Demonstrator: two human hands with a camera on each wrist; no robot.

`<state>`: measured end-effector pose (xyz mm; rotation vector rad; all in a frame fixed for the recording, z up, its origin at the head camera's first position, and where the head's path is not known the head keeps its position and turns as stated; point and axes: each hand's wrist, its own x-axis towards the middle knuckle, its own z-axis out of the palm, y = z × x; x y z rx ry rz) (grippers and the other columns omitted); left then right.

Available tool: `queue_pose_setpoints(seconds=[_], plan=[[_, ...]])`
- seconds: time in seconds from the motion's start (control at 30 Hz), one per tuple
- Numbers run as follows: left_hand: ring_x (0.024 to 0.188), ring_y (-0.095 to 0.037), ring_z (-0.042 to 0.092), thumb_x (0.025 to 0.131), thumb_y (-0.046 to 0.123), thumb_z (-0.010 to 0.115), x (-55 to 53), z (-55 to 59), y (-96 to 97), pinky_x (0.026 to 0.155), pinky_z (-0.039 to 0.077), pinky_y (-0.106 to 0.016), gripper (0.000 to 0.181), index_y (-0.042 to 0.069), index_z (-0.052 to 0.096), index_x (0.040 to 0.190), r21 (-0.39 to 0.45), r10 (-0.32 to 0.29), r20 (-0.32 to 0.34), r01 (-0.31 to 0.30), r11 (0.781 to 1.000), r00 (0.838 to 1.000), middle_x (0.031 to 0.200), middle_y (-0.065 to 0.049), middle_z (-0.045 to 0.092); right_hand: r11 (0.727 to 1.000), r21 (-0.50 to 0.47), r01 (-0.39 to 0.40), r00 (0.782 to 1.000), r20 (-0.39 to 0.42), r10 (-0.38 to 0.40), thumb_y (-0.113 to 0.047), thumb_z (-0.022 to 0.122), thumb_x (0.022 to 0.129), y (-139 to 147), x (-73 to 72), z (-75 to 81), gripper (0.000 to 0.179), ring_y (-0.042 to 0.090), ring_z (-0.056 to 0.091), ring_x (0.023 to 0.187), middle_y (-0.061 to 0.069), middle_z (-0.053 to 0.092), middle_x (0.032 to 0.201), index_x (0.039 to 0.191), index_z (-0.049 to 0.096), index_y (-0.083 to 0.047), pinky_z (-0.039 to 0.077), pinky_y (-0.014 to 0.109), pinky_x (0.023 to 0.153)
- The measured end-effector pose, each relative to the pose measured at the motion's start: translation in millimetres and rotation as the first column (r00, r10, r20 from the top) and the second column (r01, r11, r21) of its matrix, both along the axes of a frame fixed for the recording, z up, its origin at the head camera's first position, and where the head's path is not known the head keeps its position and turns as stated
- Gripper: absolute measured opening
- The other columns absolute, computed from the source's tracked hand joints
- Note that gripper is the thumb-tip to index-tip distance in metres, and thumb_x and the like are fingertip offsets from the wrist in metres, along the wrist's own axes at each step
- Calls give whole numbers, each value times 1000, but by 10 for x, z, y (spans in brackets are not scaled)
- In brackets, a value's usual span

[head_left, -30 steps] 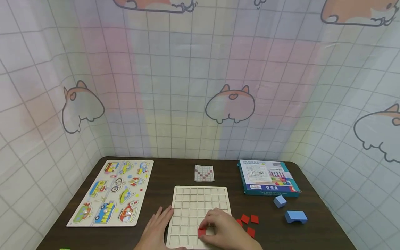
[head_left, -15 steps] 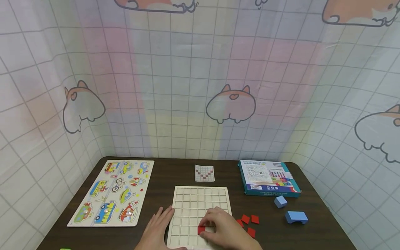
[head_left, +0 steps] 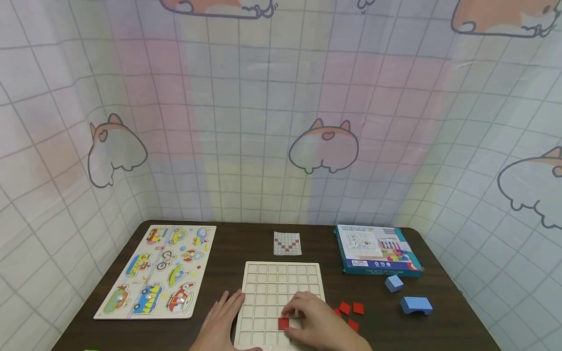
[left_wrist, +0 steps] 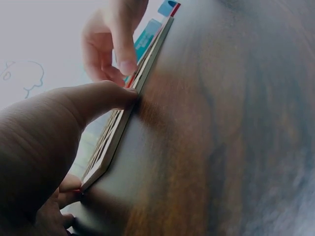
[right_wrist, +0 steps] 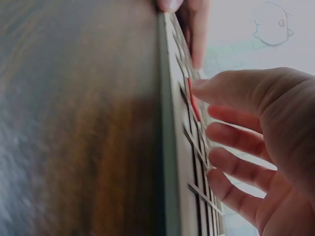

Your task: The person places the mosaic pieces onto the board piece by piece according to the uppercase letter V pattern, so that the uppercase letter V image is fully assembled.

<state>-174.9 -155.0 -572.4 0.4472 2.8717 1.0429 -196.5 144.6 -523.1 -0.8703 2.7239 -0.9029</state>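
A pale wooden grid board [head_left: 266, 312] lies before me, divided into small square cells. One red square tile [head_left: 283, 323] sits in a cell of its lower part. Over it is my right hand [head_left: 318, 321], fingers loosely bent; in the right wrist view its thumb [right_wrist: 231, 88] is at the tile and the other fingers are spread apart, gripping nothing. My left hand [head_left: 219, 321] steadies the board's lower left corner, straight fingers along the left side. The left wrist view has its thumb [left_wrist: 106, 98] on the near edge. My right hand hides the board's lower right.
Several loose red tiles [head_left: 352, 325] lie right of the board. Behind it is a patterned grid card [head_left: 287, 243]. A picture puzzle board [head_left: 162, 270] lies left. To the right are a flat box [head_left: 377, 249], a blue cube [head_left: 393, 283] and a blue arch block [head_left: 416, 305].
The red tile has shifted slightly up into its cell. My right fingers have eased off it, a little to the right, uncovering more of it. The left hand has stayed in place.
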Motion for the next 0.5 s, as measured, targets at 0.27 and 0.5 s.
queue_pose_setpoints(seconds=[0.27, 0.5], plan=[[163, -54, 37, 64, 82, 91, 18, 14, 1, 128, 34, -78, 133, 7, 50, 166, 2, 8, -53, -8, 1000, 999, 172, -16, 50, 997, -83, 5, 999, 54, 0, -37, 87, 97, 162, 17, 109, 29, 7, 61, 103, -13, 72, 118, 124, 78, -28, 59, 28, 91], [162, -55, 38, 64, 83, 90, 9, -14, 11, 126, 36, -79, 132, 7, 51, 165, -3, 3, -63, -3, 1000, 998, 171, -16, 51, 989, -143, 40, 999, 2, -41, -30, 88, 98, 358, -5, 146, 29, 17, 67, 108, -7, 75, 125, 125, 78, -24, 63, 34, 93]])
